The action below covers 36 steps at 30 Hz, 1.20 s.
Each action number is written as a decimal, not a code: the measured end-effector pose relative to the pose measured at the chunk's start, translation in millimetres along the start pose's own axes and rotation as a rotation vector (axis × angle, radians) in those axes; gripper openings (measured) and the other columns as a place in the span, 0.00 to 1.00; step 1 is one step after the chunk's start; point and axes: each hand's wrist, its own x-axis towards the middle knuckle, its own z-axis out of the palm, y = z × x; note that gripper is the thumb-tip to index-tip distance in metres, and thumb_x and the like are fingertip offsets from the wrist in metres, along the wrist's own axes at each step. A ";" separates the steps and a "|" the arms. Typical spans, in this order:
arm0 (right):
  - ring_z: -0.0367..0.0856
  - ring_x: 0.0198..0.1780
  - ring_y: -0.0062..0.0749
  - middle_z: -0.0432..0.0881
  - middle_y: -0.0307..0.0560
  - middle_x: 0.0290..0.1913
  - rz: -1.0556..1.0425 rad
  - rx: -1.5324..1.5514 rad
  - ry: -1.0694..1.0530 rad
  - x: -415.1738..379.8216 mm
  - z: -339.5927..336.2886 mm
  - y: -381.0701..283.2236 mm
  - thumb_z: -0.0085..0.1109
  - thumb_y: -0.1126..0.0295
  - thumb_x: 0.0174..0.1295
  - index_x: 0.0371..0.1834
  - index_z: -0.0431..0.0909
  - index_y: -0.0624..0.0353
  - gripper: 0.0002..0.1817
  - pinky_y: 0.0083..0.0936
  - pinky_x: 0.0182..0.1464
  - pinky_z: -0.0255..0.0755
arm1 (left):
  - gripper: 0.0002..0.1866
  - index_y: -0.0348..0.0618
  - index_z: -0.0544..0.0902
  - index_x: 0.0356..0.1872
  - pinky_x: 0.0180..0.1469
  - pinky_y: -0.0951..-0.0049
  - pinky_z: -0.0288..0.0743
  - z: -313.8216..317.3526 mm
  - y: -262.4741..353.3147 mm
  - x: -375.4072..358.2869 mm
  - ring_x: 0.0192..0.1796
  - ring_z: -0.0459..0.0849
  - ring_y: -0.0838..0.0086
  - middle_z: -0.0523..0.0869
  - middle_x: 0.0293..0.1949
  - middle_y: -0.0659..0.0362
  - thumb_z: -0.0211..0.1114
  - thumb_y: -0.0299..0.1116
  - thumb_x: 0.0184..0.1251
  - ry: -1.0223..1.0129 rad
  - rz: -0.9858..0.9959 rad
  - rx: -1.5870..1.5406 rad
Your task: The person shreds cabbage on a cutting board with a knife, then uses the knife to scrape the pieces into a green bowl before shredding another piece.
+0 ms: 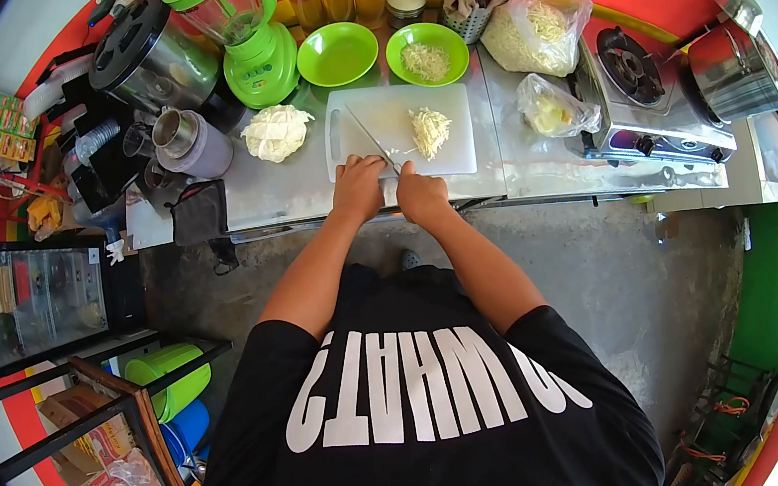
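A white cutting board [344,144] lies on the steel counter. My right hand [423,194] is closed round the handle of a knife [371,135], whose blade points up and to the left over the board. My left hand [360,187] rests at the board's front edge, its fingers curled together beside the blade; what they hold, if anything, is hidden. Small pale pieces lie near the blade. To the right on the board sits a pile of shredded cabbage [431,132]. Left of the board is a cut cabbage head [277,133].
Behind the board stand an empty green bowl [338,54] and a green bowl with shreds [427,54]. A green blender [262,66] is at the back left. Plastic bags [538,28], a gas stove [630,71] and a steel pot [738,72] are on the right.
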 end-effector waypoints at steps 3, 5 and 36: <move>0.91 0.50 0.50 0.90 0.61 0.46 -0.013 -0.003 0.009 5.9 -2.9 1.6 0.69 0.71 0.58 0.60 0.64 0.68 0.30 0.38 0.52 0.82 | 0.26 0.47 0.85 0.58 0.66 0.59 0.66 -0.3 0.6 -2.2 0.64 0.75 0.64 0.84 0.62 0.66 0.61 0.20 0.55 0.003 -0.008 -0.020; 0.91 0.50 0.50 0.90 0.61 0.46 -0.013 0.013 0.013 6.5 -3.0 -1.5 0.69 0.71 0.58 0.60 0.64 0.68 0.30 0.38 0.52 0.82 | 0.27 0.48 0.85 0.59 0.66 0.59 0.66 -5.4 3.1 -3.9 0.64 0.75 0.64 0.83 0.64 0.67 0.61 0.20 0.55 -0.030 -0.023 -0.023; 0.89 0.55 0.54 0.88 0.67 0.50 -0.030 0.067 -0.053 2.5 -5.0 -12.3 0.71 0.71 0.58 0.61 0.62 0.70 0.33 0.40 0.57 0.81 | 0.26 0.50 0.85 0.58 0.61 0.57 0.70 -0.4 -5.8 -10.2 0.62 0.77 0.63 0.83 0.60 0.69 0.61 0.20 0.57 0.086 -0.047 -0.008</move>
